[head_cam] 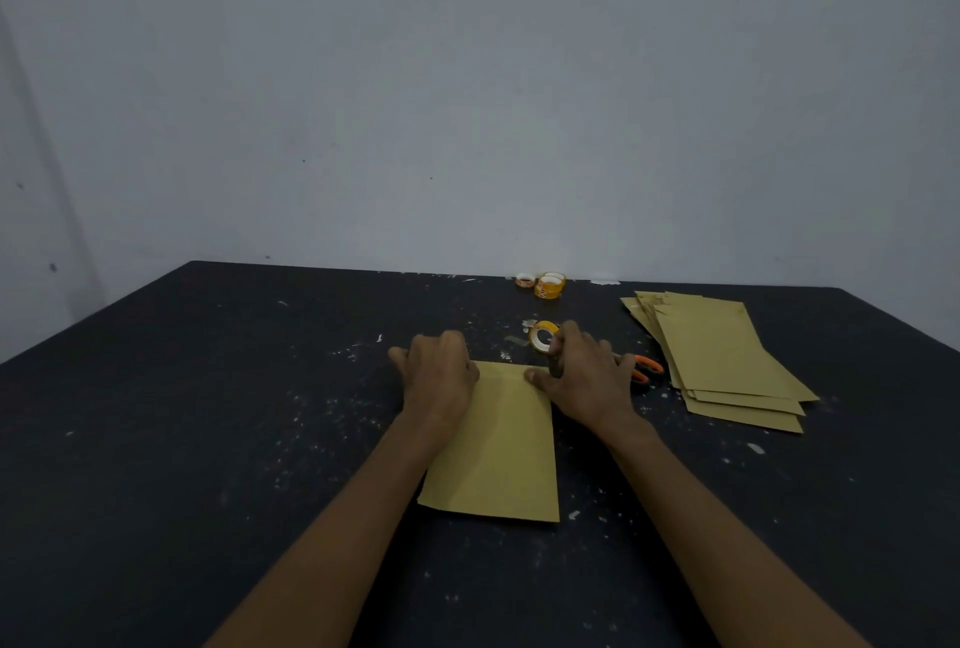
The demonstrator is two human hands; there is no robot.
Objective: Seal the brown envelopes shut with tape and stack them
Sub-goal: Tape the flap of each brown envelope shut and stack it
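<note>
since my right hand (587, 377) is doing two jobs at once, start there: fingers curled round the tape roll (543, 337), held just past the far edge, while the thumb (535, 377) presses flat on the far right corner of the brown envelope (498, 455). left hand (441, 372) sits knuckles-up over the far left corner, fingers bent down over the edge. fingertips are hidden, so i can't tell if they're hooked under or just pressing.

the envelope lies flat in front of me, long side running away from me. my guess is it's light, thin and a bit slick on this top, so it'll skate if nothing pins it. it bends easily and creases for good, so hold it by pressing down at the corners near the opening, not by pinching the middle. the tape's probably the fussy bit: sticky and quick to fold onto itself.

orange-handled scissors (647, 367) poke out from behind my right hand. whether i'm touching them, no idea. further right is the fanned stack of envelopes (727, 361), and spare tape rolls (546, 285) sit at the back of the black table (208, 439).
</note>
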